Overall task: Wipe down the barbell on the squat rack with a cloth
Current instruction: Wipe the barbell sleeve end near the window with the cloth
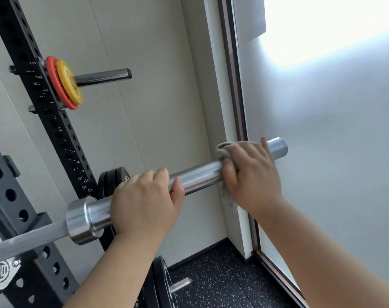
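While under right hand, cloth on barbell.

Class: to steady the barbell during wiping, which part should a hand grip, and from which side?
Grip the smooth sleeve just outside its collar, from above, fingers curled over the round bar, as the left hand does. The cylinder is bare there, clear of the cloth under the right hand.

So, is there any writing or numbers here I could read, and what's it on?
"20": white hole number low on the black upright.
"19": just below it, same upright.
Higher numbers on that upright: too blurred to read.
Round emblem at lower left: a symbol, no legible letters.
Yellow plate: markings too faint to read.
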The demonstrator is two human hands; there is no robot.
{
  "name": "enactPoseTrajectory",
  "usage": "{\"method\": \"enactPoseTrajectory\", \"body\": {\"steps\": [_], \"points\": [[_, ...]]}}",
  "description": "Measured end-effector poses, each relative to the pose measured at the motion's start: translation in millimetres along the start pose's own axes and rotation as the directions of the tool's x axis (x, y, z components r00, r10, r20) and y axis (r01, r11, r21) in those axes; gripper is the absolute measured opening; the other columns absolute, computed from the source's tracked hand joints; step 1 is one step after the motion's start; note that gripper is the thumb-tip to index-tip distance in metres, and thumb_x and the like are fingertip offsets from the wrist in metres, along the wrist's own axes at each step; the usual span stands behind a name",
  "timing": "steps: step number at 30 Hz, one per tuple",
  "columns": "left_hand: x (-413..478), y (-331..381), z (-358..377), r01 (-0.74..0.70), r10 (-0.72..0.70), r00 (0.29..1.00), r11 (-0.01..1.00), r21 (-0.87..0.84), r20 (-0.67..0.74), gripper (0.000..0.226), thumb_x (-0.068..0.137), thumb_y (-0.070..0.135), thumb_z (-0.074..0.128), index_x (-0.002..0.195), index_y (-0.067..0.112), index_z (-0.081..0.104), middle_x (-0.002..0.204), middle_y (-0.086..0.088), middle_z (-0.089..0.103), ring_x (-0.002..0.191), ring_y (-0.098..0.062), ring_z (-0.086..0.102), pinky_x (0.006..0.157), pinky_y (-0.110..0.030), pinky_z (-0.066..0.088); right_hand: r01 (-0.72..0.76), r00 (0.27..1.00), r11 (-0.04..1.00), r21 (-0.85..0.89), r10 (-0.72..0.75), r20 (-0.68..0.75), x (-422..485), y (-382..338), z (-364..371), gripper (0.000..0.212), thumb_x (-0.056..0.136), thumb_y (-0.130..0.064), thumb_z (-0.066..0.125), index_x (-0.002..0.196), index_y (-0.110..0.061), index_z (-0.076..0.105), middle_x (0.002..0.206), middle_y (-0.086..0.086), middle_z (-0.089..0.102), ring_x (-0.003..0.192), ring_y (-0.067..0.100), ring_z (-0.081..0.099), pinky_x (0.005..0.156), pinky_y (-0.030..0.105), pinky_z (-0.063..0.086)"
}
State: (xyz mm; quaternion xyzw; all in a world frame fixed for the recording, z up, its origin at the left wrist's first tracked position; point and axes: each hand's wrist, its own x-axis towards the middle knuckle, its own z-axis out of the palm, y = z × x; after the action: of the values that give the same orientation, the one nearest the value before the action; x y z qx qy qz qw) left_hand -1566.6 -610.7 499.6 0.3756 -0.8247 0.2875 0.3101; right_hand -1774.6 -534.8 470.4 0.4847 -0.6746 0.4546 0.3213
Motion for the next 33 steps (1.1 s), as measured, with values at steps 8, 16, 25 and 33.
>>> {"method": "enactPoseTrajectory", "body": {"steps": [8,16,25,33], "points": [[-3,5,-2,0.054,-0.054,0.999,0.999,0.002,-0.006,0.041,0.098,0.046,0.037,0.079,0.017,0.059,0.067,-0.005,0.061,0.062,-0.032,0.059,0.059,-0.037,0.037,0.258,0.960,0.964,0.069,-0.264,0.096,-25,-39,-2,0.036,0.099,-0.029,0.055,0.133,-0.019,0.064,0.133,-0.002,0.062,0.133,0.024,0.053,0.123,0.053,0.026],[-16,15,4,0.091,-0.090,0.995,0.996,0.017,-0.044,0.043,0.099,0.042,0.041,0.109,0.013,0.070,0.090,-0.009,0.068,0.083,-0.035,0.061,0.082,-0.047,0.042,-0.041,0.999,0.999,-0.007,0.041,0.013,-7,-13,0,0.029,0.095,-0.037,0.052,0.116,-0.022,0.067,0.122,-0.001,0.064,0.127,0.030,0.052,0.124,0.058,0.019],[41,13,-12,0.068,-0.050,0.990,0.988,-0.136,0.135,0.054,0.102,0.058,0.028,0.074,0.021,0.054,0.070,0.003,0.061,0.067,-0.025,0.060,0.060,-0.032,0.046,-0.148,0.985,0.989,0.022,0.150,-0.085,7,28,-5,0.029,0.097,-0.029,0.046,0.111,-0.023,0.071,0.120,-0.004,0.068,0.126,0.032,0.055,0.121,0.054,0.026],[50,27,-5,0.062,-0.031,0.971,0.991,-0.123,0.236,0.063,0.104,0.059,0.017,0.069,0.018,0.049,0.068,-0.001,0.059,0.069,-0.030,0.059,0.062,-0.033,0.041,0.067,0.998,0.998,0.010,-0.067,-0.007,-4,30,-9,0.040,0.094,-0.026,0.046,0.127,-0.024,0.068,0.131,-0.007,0.065,0.135,0.025,0.053,0.124,0.054,0.025]]}}
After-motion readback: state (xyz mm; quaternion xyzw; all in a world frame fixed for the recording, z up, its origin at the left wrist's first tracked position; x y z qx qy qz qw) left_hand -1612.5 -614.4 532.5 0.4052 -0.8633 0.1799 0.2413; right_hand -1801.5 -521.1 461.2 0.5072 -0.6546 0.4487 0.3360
